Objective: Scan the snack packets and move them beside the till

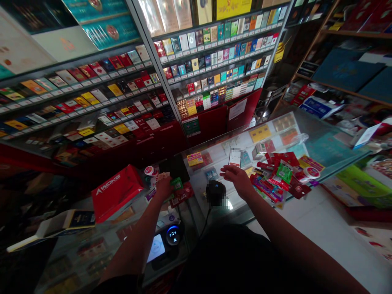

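My left hand (pixel 164 187) is over the left part of the glass counter, its fingers closed around what looks like a small pale pink packet (pixel 162 176). Beside it lie green and dark red packets (pixel 181 192) and a round white-and-red tub (pixel 150 171). My right hand (pixel 237 178) hovers palm down above the counter, fingers stretched out and apart, with nothing visible in them. Just beyond its fingertips is a phone (pixel 235 157) with a lit white screen. To the right of this hand is a heap of bright snack packets (pixel 275 175), with a green packet (pixel 284 171) on top.
A black round-headed device (pixel 216 192) with a cable stands between my hands. A red box (pixel 118 192) sits at left; a round lit device (pixel 173 234) and small screen (pixel 156 248) are nearer me. Shelves of cigarette packs (pixel 211 57) rise behind the glass counter (pixel 202 212).
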Available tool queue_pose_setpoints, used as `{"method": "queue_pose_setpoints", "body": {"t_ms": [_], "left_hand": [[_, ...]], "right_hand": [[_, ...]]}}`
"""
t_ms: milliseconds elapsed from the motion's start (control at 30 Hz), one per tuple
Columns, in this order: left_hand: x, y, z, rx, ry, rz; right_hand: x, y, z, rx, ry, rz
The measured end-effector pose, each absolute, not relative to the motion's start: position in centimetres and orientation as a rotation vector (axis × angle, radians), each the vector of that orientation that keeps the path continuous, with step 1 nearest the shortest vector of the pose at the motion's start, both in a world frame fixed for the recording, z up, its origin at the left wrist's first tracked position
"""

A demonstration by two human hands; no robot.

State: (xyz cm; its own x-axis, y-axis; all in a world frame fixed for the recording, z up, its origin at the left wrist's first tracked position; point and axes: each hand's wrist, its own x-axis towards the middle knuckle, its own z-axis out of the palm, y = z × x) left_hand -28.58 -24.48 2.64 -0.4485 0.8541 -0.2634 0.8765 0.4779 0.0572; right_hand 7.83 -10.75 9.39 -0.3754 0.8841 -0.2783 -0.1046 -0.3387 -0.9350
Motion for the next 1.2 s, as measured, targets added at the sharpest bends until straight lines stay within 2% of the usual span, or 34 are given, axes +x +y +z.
{"method": "queue_pose_setpoints", "body": {"t_ms": [200,467,567,667,867,1033,1200], "left_hand": [[-28.4,-25.3,4.7,1.467,2.413,0.069],[-25.2,-26.0,11.7,1.348,2.137,0.626],[-23.8,-26.2,13.9,1.224,2.036,0.82],[-22.8,-26.5,15.1,1.273,1.995,0.865],[-22.5,-26.8,15.4,1.29,1.898,0.984],[-23.3,-27.7,13.9,0.94,1.939,1.225],[-23.0,-28.3,11.8,0.625,1.766,1.436]], "right_hand": [[4.6,-11.6,10.7,-1.024,-1.401,1.74],[-1.3,-13.7,13.1,-0.942,-1.994,1.374],[-3.0,-14.2,13.7,-0.91,-2.087,1.317],[-4.0,-14.5,14.1,-0.891,-2.111,1.329],[-4.2,-14.4,14.4,-0.932,-2.042,1.424],[-3.6,-13.3,13.6,-1.024,-1.8,1.579],[-2.8,-12.4,12.6,-1.057,-1.59,1.659]]}}
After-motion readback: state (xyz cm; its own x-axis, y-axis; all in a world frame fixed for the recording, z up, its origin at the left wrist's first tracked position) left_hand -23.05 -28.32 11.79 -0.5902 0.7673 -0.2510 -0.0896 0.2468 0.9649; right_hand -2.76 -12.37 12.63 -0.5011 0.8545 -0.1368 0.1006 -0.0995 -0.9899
